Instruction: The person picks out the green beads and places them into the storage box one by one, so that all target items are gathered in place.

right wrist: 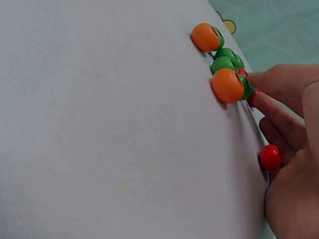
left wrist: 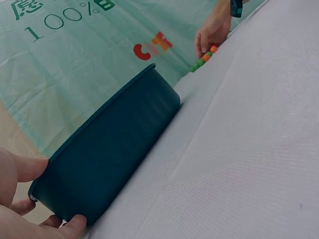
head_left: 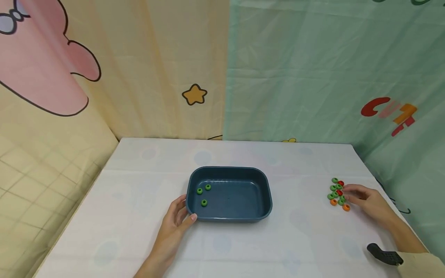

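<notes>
A dark blue rectangular tray [head_left: 229, 221] sits on the white-covered table with three green beads [head_left: 204, 202] in its left part. My left hand [head_left: 171, 227] grips its near left corner; in the left wrist view, the thumb lies at the rim and fingertips reach under the base. At the table's right side, my right hand [head_left: 372, 202] is at a cluster of green, red and orange beads. In the right wrist view its fingertips meet a red bead [right wrist: 253, 98], beside an orange bead [right wrist: 227, 85]. Another red bead [right wrist: 270, 157] lies close under the hand.
The white cloth [head_left: 139, 216] covers the table. A printed yellow curtain [head_left: 163, 69] and a green curtain [head_left: 295, 69] hang along the back edge. A black curved band [head_left: 382, 255] sits by the right sleeve [head_left: 422, 265].
</notes>
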A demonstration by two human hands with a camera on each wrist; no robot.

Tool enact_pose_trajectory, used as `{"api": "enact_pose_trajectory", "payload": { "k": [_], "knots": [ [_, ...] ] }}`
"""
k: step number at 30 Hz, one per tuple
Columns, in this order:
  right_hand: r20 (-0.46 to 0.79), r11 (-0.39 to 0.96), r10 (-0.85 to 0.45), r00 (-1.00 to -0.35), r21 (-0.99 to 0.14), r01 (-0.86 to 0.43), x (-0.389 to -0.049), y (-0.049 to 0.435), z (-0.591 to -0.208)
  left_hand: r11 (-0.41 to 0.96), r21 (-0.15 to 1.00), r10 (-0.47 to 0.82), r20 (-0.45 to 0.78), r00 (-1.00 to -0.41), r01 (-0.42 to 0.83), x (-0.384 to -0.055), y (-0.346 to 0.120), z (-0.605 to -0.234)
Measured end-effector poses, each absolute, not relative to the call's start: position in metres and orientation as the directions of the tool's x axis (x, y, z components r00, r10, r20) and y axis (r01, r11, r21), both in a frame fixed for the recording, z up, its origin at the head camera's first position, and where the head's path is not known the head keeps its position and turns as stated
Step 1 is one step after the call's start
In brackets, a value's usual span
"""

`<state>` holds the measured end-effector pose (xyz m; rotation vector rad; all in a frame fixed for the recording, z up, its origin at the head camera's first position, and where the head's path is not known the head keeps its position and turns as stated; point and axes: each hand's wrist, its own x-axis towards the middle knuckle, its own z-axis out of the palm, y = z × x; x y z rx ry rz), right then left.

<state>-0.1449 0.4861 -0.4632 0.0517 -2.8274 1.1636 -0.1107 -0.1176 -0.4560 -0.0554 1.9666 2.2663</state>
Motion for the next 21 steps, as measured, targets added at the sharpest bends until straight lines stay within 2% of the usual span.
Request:
{"api": "enact_pose_trajectory", "payload": {
  "k": [3, 11, 21],
  "knots": [
    [0.116, 0.733, -0.004, -0.993, -0.675, -0.082, -0.1442, 0.4845, -0.4656, -0.131, 0.982, 0.084, -0.124, -0.989, -0.134, -0.1102, -0.1181, -0.4554],
    [0.066, 0.799, -0.013, -0.998, -0.6, -0.05, -0.1435, 0.4768, -0.4668, -0.126, 0.983, 0.077, -0.123, -0.989, -0.132, -0.1092, -0.1206, -0.4557],
    [0.059, 0.761, 0.019, -0.998, -0.648, -0.023, -0.1439, 0.4803, -0.4647, -0.118, 0.981, 0.08, -0.145, -0.986, -0.154, -0.11, -0.1187, -0.4554]
  ]
}}
